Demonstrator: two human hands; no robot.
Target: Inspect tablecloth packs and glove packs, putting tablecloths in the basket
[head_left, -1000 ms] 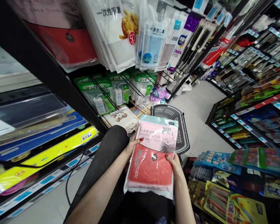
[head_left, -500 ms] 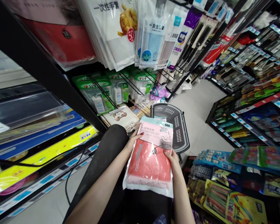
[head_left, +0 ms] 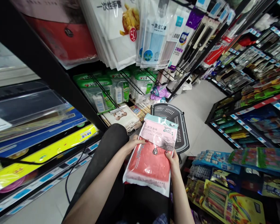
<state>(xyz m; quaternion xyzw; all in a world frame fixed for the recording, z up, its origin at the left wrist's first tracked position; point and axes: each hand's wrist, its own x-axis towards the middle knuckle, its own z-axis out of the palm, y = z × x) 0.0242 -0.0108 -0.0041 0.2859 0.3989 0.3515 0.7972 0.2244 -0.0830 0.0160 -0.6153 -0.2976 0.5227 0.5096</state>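
The disposable tablecloth packet is clamped between thumbs and fingers, apparently tucked beneath, by left hand and right hand; were either loosened, it could be dropped.

"What's the floor like?"
"Pale grey, showing right of centre."
"And around it?"
"A black shelf frame slants from the upper left; stocked dark shelves line the right."

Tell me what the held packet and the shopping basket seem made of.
Packet: probably thin plastic film, glossy, since its front catches bright glints and its surface wrinkles. Basket: likely rigid moulded plastic, dark grey and fairly matte, judging by its slotted walls.
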